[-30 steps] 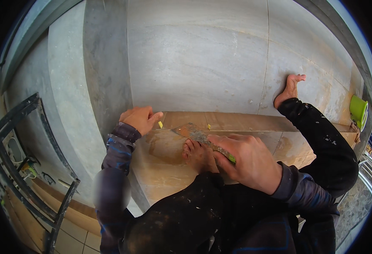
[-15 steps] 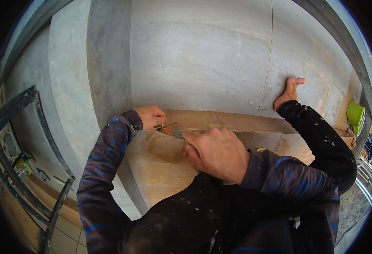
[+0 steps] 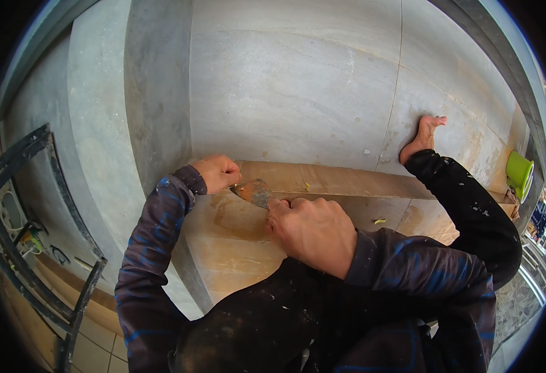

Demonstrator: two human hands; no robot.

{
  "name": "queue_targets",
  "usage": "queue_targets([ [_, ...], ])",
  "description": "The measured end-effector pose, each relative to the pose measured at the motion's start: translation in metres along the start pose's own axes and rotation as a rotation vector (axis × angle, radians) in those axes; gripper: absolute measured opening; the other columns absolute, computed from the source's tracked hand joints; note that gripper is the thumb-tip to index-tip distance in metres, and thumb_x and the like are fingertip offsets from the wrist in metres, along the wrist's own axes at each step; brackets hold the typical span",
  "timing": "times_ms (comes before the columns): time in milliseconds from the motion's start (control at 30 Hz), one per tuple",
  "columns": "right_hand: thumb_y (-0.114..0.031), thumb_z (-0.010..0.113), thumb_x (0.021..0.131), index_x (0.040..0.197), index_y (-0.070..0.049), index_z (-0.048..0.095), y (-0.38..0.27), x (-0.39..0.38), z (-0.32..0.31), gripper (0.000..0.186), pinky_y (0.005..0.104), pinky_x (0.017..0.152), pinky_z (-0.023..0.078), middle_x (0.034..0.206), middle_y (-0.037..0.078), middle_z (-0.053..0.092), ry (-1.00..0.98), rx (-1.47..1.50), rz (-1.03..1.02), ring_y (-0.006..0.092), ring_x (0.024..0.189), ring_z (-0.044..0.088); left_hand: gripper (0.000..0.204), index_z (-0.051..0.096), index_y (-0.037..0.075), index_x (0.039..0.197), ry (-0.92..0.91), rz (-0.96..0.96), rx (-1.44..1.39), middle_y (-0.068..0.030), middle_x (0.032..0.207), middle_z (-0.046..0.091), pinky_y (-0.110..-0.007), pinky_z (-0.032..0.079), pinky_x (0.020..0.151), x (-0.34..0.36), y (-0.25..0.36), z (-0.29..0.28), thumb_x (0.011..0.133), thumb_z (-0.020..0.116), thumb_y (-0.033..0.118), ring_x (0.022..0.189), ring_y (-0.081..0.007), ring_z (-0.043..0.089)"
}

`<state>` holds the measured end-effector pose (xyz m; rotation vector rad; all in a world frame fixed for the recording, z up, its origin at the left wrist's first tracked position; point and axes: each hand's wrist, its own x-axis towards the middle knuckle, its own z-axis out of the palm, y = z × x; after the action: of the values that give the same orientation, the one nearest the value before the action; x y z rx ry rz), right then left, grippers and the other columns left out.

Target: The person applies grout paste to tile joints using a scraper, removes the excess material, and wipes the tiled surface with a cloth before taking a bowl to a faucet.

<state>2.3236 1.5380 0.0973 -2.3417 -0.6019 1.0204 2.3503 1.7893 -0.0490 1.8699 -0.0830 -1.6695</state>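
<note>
Working now: the person presses a scraper (image 3: 255, 191) onto a tan tile (image 3: 242, 242), both hands close together at the tile's far left corner.
Right hand (image 3: 313, 233): closed in a fist around the scraper's handle, which is hidden inside the grip; only the stained metal blade shows, pointing away from the person towards the left hand.
Left hand (image 3: 218, 172): curled, fingers tucked, resting at the tile's far left corner just beside the blade tip; whether it pinches anything cannot be told.
Scraper: blade flat or nearly flat on the tile, its tip just short of the left hand, near the joint where the tile meets the grey wall (image 3: 298, 93).
Change from a second ago: the right hand has moved left and away from the person along the tile, so that the blade has travelled towards the corner; the left hand has stayed almost where it was, and the green-tipped piece seen by the right hand earlier is no longer in view.
What that suggests: the scraping stroke seems to have reached the corner end of the joint.
Around the tile: small yellow spacers (image 3: 379, 221) lie on it to the right; a bare foot (image 3: 423, 138) rests against the wall further right; a green cup (image 3: 519, 173) sits at the far right; a dark metal frame (image 3: 31, 248) stands to the left, below the tile.
</note>
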Motion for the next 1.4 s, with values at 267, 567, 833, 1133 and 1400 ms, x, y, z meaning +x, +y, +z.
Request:
queue_targets([
  [267,-0.025,0.066,0.094,0.117,-0.007,0.067,0.049,-0.003,-0.002,0.030,0.0474,0.061,0.055,0.080,0.015,0.071,-0.109,0.066,-0.020,0.0369,0.069,0.069,0.034,0.059,0.000,0.076,0.103,-0.036,0.009,-0.0086,0.062,0.054,-0.039,0.043,0.060,-0.009,-0.001,0.003,0.095,0.060,0.028,0.059,-0.0187,0.050],
  [567,-0.027,0.058,0.099,0.111,-0.007,0.067,0.106,0.006,0.016,0.025,0.0496,0.061,0.055,0.072,0.017,0.069,-0.095,0.012,0.021,0.0389,0.069,0.069,0.038,0.050,0.001,0.073,0.142,0.008,-0.036,0.0005,0.059,0.041,-0.035,0.037,0.056,-0.011,-0.004,0.007,0.100,0.058,0.026,0.058,-0.0104,0.039],
  [833,-0.022,0.059,0.097,0.119,0.001,0.060,0.109,0.009,0.001,0.032,0.0517,0.066,0.054,0.081,0.024,0.069,0.097,0.239,0.047,0.0432,0.072,0.067,0.034,0.060,0.001,0.083,0.224,0.081,0.029,-0.0099,0.065,0.054,-0.039,0.042,0.062,-0.017,-0.003,0.001,0.100,0.061,0.030,0.061,-0.0212,0.048],
  [1133,-0.026,0.062,0.097,0.122,0.000,0.057,0.107,-0.001,0.015,0.037,0.0511,0.068,0.051,0.092,0.023,0.068,-0.092,0.453,0.068,0.0444,0.081,0.066,0.032,0.060,0.002,0.085,0.293,0.156,0.148,-0.0182,0.074,0.058,-0.046,0.043,0.065,-0.017,-0.002,0.013,0.101,0.060,0.029,0.070,-0.0380,0.054],
  [1400,-0.026,0.059,0.098,0.116,-0.003,0.066,0.082,0.010,-0.011,0.030,0.0519,0.068,0.053,0.079,0.021,0.069,-0.274,0.202,0.055,0.0433,0.076,0.068,0.027,0.056,0.002,0.083,0.348,0.248,0.126,-0.0178,0.075,0.056,-0.046,0.042,0.067,-0.017,-0.004,0.018,0.099,0.061,0.023,0.073,-0.0370,0.053],
])
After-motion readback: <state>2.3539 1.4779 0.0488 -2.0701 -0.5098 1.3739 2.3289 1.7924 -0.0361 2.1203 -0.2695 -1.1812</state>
